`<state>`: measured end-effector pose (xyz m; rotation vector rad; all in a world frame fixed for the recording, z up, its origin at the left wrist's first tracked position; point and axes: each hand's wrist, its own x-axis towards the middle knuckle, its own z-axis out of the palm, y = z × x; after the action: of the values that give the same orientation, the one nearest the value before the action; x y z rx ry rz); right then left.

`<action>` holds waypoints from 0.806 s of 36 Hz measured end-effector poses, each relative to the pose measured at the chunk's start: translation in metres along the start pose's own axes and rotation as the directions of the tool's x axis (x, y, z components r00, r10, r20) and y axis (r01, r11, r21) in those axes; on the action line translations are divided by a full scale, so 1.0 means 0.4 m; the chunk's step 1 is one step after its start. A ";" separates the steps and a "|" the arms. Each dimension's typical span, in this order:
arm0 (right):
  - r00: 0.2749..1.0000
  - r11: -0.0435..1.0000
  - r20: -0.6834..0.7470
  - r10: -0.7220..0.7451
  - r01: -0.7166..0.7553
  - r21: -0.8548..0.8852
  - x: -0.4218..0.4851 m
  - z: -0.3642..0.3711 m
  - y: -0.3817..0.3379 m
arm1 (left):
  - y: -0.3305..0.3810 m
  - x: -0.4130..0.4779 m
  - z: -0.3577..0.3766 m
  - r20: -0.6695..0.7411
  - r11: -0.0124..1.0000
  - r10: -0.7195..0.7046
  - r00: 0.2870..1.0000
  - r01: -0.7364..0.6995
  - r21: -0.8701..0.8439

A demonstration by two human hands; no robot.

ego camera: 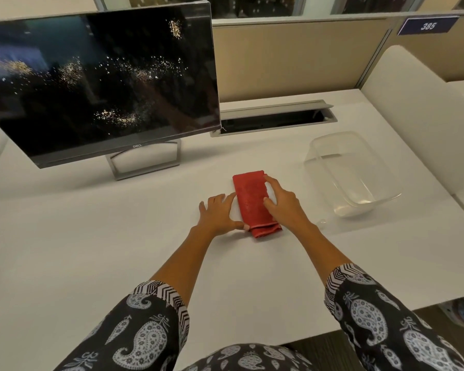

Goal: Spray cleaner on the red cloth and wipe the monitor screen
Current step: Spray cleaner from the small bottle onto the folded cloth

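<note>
monitor screen [99,81]: far left, tilted, dark, pale specks and smears across it; not wiped yet by the look of it.
stand [145,162]: grey frame under the monitor, on the white worktop [91,250].
left hand [217,212]: flat on the worktop, grip wide, fingers straight, fingertips and thumb touched the cloth's left edge; held nothing.
red cloth [251,202]: folded into a long pad, lay flat mid-worktop between both hands, well apart from the monitor.
right hand [281,202]: rested on the cloth's right edge, grip wide, fingers spread and a little bent, thumb on the fabric; pressed, did not pinch.
cable slot [273,119]: grey hatch behind the cloth, lid up.
clear tub [356,183]: right of the cloth, near, not touching; looked empty.
spray bottle: not in view.
step (judged): squaring up the cloth before spraying; task early.
how to do it well (judged): keep the fold tight and flat, fetch the cleaner, spray onto the cloth and not the screen, dampen lightly, then pick up the whole pad so no loose corner drags, wipe with light pressure so the tilted panel doesn't rock.
</note>
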<state>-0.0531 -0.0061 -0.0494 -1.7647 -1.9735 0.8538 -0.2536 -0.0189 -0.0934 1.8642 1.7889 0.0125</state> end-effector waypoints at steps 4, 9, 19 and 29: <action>0.998 0.997 0.026 0.061 -0.060 -0.040 0.032 0.004 -0.002 | -0.001 0.005 -0.005 0.003 1.000 -0.009 1.000 0.009 0.005; 0.992 0.992 0.069 0.102 -0.097 -0.077 0.068 0.006 -0.023 | -0.001 0.017 -0.011 -0.002 1.000 -0.009 1.000 0.009 0.000; 0.992 0.987 0.051 0.116 -0.110 -0.120 0.120 0.027 -0.052 | -0.009 0.042 -0.007 0.005 1.000 -0.023 1.000 0.023 -0.003; 0.996 0.985 0.043 0.079 -0.071 -0.158 0.116 0.040 -0.048 | -0.011 0.045 -0.010 0.008 1.000 -0.021 1.000 0.021 -0.014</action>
<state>-0.0850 0.0354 -0.0552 -1.9338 -2.0675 0.7926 -0.2571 -0.0009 -0.0983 1.8336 1.7983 0.0101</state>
